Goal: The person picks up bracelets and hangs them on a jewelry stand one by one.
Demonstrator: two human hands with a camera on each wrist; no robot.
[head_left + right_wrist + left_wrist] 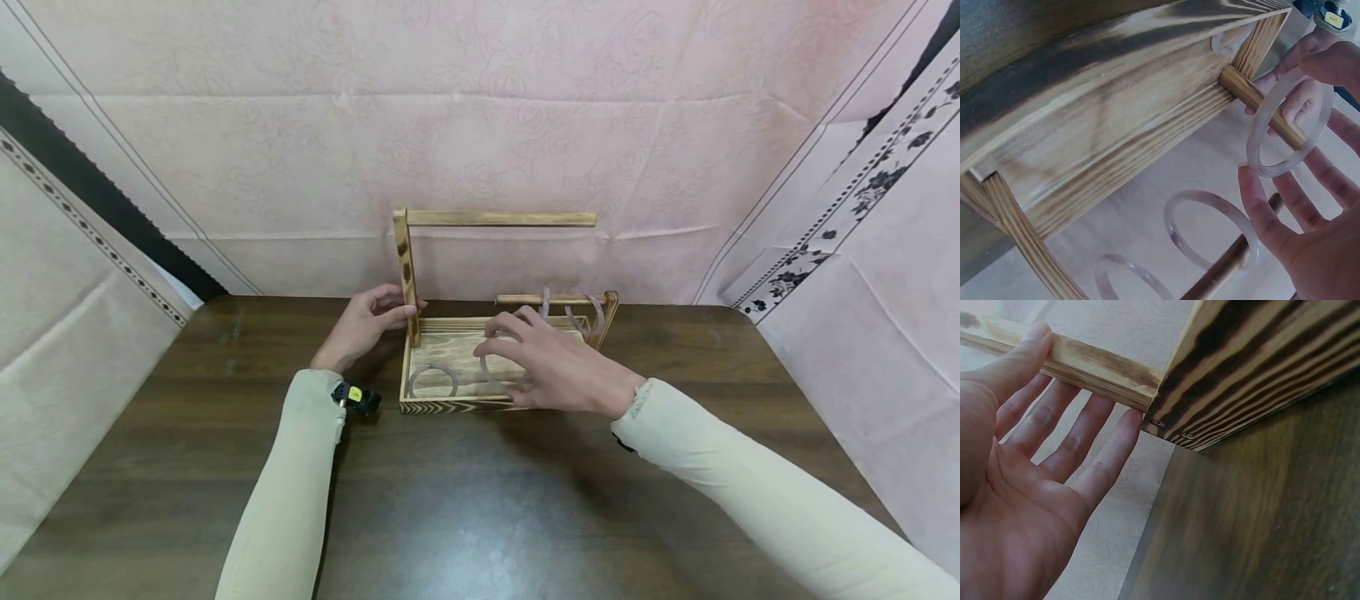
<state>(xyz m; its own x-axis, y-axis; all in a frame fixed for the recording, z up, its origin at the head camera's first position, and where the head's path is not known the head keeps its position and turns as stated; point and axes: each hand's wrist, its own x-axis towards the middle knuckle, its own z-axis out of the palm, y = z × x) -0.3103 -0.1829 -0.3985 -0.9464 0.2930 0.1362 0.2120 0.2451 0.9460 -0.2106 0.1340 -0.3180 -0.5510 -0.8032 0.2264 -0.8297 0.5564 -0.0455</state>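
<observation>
Between the thumb and fingertips of the right grip (551, 362) is a pale ring (1257, 140), pinched by its rim above the wooden tray (450, 406). It will probably feel light, stiff and rather slick, with no give; if it is glass or stone, which I cannot tell, a knock could chip it. The sensible hold is at opposite points of the rim, thumb against fingers, leaving the hole clear.

The ring is round, glossy and part see-through, milky white with a faint violet cast. Left of the right grip, a similar ring (455, 385) lies flat in the tray; just beyond that grip and to its right, two more hang around a short lower bar (517, 299).

The left grip (371, 321) is closed about an upright post (408, 275), thumb on one face and fingers behind. Above and to the right of that grip runs a higher bare bar (502, 218). Post and tray are pale wood with dark, scorched-looking streaks, striped along the tray's walls; the post is squared. Below both grips, the counter (465, 517) is dark brown, wood-grained and slightly shiny.
</observation>
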